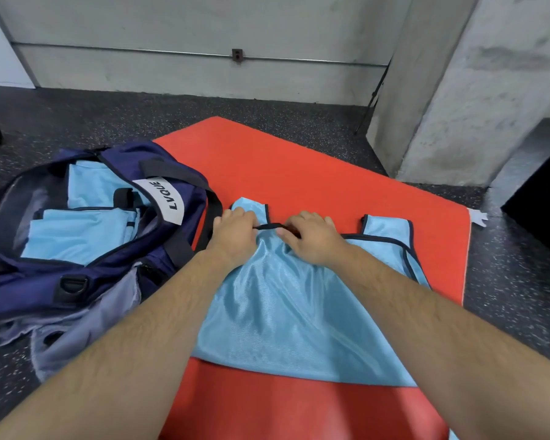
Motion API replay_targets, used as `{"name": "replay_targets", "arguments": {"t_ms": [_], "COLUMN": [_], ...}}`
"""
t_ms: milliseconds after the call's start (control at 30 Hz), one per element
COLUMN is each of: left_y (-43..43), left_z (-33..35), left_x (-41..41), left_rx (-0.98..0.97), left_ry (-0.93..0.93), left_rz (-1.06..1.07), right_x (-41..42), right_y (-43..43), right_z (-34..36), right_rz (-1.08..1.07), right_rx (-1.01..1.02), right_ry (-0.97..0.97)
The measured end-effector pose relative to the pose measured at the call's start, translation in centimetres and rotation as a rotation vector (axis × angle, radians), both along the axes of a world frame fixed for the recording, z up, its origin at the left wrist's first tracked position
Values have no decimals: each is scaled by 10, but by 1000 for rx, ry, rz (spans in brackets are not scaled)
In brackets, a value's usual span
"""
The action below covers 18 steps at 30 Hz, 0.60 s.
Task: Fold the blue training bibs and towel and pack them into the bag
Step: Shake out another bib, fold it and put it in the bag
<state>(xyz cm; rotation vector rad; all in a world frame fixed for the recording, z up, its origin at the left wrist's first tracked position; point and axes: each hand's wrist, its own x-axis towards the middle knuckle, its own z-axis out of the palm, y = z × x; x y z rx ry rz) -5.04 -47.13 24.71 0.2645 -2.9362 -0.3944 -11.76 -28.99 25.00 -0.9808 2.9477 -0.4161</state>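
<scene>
Speckled gym floor (77,115), red mat (299,160); left of the fingers the navy duffel bag (23,290) gapes, folded bibs (77,236) already inside; left hand (234,230) and right hand (313,241) pinch the neck trim (269,226) of a blue bib (283,312) spread nearer than the fingers, probably squaring it to fold.

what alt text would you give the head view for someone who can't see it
A person's left hand and right hand pinch the dark-trimmed neckline of a light blue training bib spread on a red mat. To the left, an open navy duffel bag holds folded blue bibs.
</scene>
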Motion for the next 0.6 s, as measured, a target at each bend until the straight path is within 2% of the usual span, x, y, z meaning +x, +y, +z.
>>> {"name": "replay_targets", "arguments": {"t_ms": [167, 333, 600], "left_y": [-11, -12, -9], "left_z": [6, 19, 26], "left_x": [7, 15, 16], "left_rx": [171, 223, 239], "left_ry": [77, 119, 106], "left_rz": [-59, -101, -72], "right_x": [-1, -8, -13], "right_y": [25, 52, 95], "right_z": [7, 15, 21], "right_rz": [11, -11, -115], "right_rx": [42, 98, 150], "right_ry": [-22, -96, -40]}}
